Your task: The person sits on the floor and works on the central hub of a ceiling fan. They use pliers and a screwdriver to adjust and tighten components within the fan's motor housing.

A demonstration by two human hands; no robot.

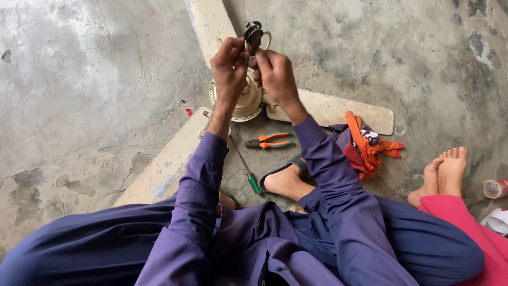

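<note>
On a stained grey concrete floor (95,79), a person in purple clothes sits over a dismantled cream ceiling fan (244,100), its three blades spread flat. Both hands are raised above the fan's round hub: the left hand (228,66) and the right hand (275,71) each have their fingers pinched together on a small dark metal part (253,37), held between them just over the hub. Its exact shape is hard to make out. Near the person's sandalled foot (286,180) lie orange-handled pliers (270,140) and a green-handled screwdriver (247,172), the latter partly hidden by the left sleeve. A bundle of orange and purple cloth (362,145) rests against one blade. At right, another person's bare feet (444,172) and pink garment are cut off by the edge.
</note>
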